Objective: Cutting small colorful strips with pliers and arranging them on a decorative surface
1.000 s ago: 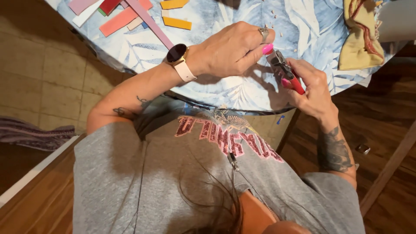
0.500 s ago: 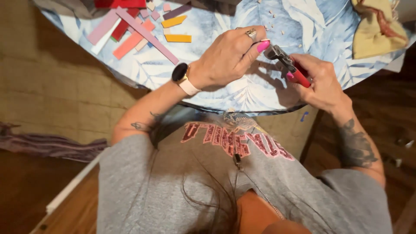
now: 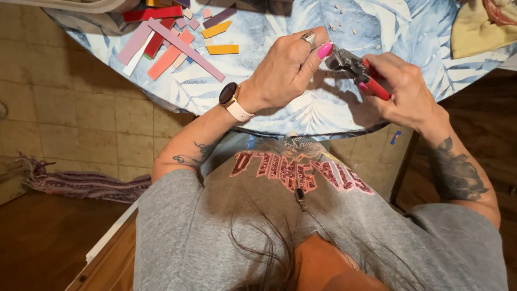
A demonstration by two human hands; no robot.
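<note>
Over a round table (image 3: pixel 280 116) draped in a blue leaf-print cloth, the right hand (image 3: pixel 406 89) is wrapped around the red handles of tile nippers (image 3: pixel 355 70), while the left hand (image 3: pixel 288 67) pinches at the tool's metal head. Left of the left hand lie coloured tile strips (image 3: pixel 172 46); small pale chips (image 3: pixel 342 24) are scattered beyond both hands.

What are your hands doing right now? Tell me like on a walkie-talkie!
Right hand gripping red-handled nippers. Left hand pinching at the nippers' metal head; piece there too small to make out. Coloured strips lie off to the side, nothing blocking.
</note>
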